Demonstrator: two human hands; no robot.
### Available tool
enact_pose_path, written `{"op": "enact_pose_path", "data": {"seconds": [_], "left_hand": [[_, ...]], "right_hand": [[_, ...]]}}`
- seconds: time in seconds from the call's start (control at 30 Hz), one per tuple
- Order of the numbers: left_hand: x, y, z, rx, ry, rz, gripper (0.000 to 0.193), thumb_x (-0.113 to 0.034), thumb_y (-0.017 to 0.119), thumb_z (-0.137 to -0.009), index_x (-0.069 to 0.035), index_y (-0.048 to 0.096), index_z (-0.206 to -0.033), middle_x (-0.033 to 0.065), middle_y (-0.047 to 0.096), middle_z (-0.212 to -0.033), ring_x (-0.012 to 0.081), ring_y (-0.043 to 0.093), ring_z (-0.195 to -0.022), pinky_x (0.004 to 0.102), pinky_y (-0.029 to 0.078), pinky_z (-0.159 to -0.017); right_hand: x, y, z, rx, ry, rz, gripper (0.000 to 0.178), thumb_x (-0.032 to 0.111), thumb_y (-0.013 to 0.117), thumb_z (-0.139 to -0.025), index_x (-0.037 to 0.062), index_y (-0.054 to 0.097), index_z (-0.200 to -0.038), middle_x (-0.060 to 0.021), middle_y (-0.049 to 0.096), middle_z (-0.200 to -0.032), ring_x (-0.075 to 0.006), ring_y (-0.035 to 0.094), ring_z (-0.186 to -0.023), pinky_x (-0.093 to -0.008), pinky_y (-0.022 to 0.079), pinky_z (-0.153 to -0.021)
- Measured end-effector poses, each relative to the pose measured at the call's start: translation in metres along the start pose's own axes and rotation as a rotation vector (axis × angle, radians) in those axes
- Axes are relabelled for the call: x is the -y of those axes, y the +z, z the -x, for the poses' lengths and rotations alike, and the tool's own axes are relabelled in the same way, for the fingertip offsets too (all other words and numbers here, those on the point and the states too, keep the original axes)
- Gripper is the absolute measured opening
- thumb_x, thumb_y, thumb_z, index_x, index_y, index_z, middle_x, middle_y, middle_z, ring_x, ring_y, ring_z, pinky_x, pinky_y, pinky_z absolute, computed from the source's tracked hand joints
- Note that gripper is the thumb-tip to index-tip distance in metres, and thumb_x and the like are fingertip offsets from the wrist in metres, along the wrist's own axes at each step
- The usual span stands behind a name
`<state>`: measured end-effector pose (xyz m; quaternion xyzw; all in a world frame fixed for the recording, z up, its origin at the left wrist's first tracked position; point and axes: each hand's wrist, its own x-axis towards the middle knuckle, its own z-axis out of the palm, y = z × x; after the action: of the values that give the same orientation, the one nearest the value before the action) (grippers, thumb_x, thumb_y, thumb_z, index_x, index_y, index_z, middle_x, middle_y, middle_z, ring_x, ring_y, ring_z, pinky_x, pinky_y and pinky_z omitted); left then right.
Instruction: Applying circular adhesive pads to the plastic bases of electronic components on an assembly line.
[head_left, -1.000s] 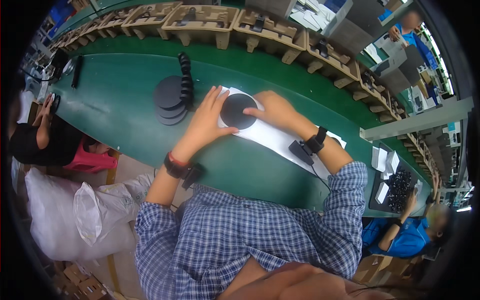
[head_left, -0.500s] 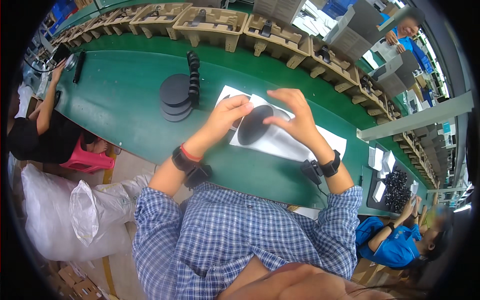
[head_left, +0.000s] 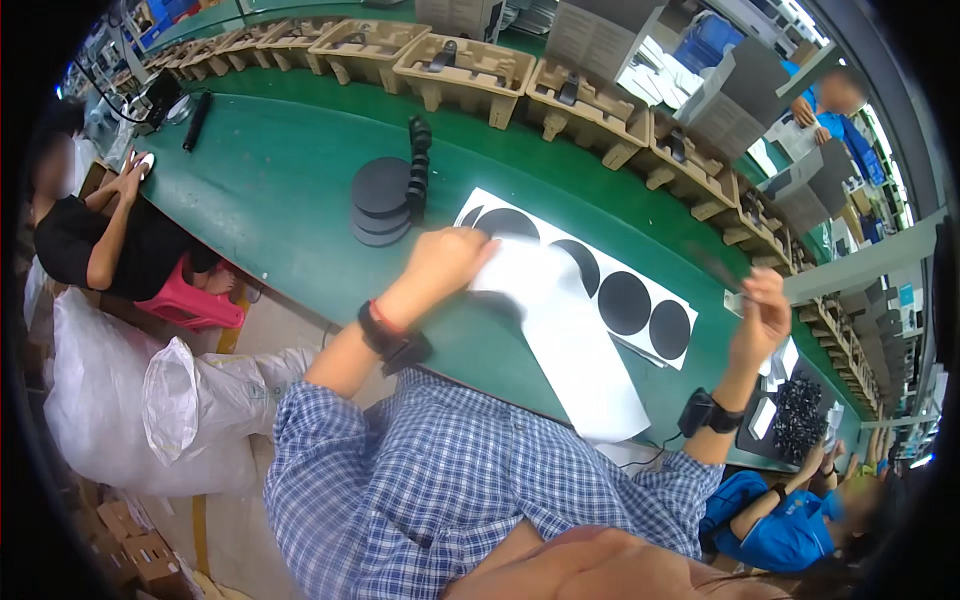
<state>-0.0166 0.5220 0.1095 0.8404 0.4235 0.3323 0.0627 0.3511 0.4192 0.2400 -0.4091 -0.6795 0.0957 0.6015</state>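
Observation:
Pinched in my left hand [head_left: 450, 262] is a white backing sheet [head_left: 585, 370], which hangs bent toward the table's near edge. My right hand [head_left: 765, 305] is raised out to the right, fingers closed on a thin dark piece [head_left: 715, 264], blurred by motion, that looks like a black round sticker. Under and beyond the backing sheet lies a white sticker sheet [head_left: 608, 335] with several black circles on it. Left of it, black discs [head_left: 380, 187] lie in an overlapping pile, beside a row of small black parts [head_left: 418, 165].
Brown moulded trays [head_left: 465, 78] holding black parts line the far side of the green table [head_left: 290, 190]. A metal bar [head_left: 860, 250] juts in at the right. Co-workers sit at left and right, near a pink stool [head_left: 200, 297] and a heap of black parts [head_left: 798, 410].
My right hand has pulled away to the right with the dark piece. The backing sheet in my left hand has swung down toward me, uncovering the circles on the sticker sheet.

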Motion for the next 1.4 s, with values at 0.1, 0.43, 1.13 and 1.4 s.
{"op": "enact_pose_path", "data": {"seconds": [0.1, 0.43, 1.13, 1.4], "left_hand": [[0.017, -0.041, 0.014, -0.228, 0.065, -0.047, 0.026, -0.023, 0.067, -0.076, -0.005, 0.057, -0.060, 0.0086, 0.052, -0.054, 0.0262, 0.051, -0.046, 0.0344, 0.039, -0.043], [0.141, -0.079, -0.026, 0.444, -0.127, -0.065, 0.084, -0.031, 0.076, -0.060, -0.014, 0.039, -0.134, 0.0219, 0.030, -0.139, 0.0379, 0.030, -0.127, 0.0414, 0.028, -0.104], [-0.096, -0.034, -0.094, 0.368, -0.638, 2.277, 0.073, -0.056, 0.045, -0.077, -0.025, 0.025, -0.140, 0.0090, 0.030, -0.141, 0.0371, 0.040, -0.120, 0.0652, 0.034, -0.090], [-0.106, -0.014, -0.083, 0.516, -0.600, 2.362, 0.066, -0.055, 0.031, -0.085, -0.022, 0.022, -0.142, 0.0105, 0.027, -0.144, 0.0264, 0.033, -0.129, 0.0430, 0.030, -0.104]], "right_hand": [[0.012, -0.035, 0.015, -0.117, 0.102, 0.040, 0.013, -0.003, 0.064, -0.074, 0.0024, 0.057, -0.083, -0.0094, 0.056, -0.087, -0.0198, 0.051, -0.089, -0.0287, 0.041, -0.079], [-0.007, -0.002, 0.053, -0.195, 0.455, -0.112, 0.016, -0.008, 0.069, -0.069, 0.0002, 0.060, -0.080, -0.0061, 0.055, -0.082, -0.0139, 0.052, -0.075, -0.0248, 0.042, -0.067], [-0.008, 0.061, 0.001, -0.260, 0.803, -0.682, 0.010, 0.007, 0.063, -0.082, 0.0008, 0.058, -0.088, -0.0036, 0.062, -0.081, -0.0082, 0.057, -0.073, -0.0188, 0.044, -0.069], [0.016, 0.111, 0.003, -0.189, 0.898, -0.661, 0.011, 0.011, 0.063, -0.083, 0.0011, 0.059, -0.088, -0.0029, 0.062, -0.081, -0.0064, 0.056, -0.072, -0.0176, 0.043, -0.067]]}}
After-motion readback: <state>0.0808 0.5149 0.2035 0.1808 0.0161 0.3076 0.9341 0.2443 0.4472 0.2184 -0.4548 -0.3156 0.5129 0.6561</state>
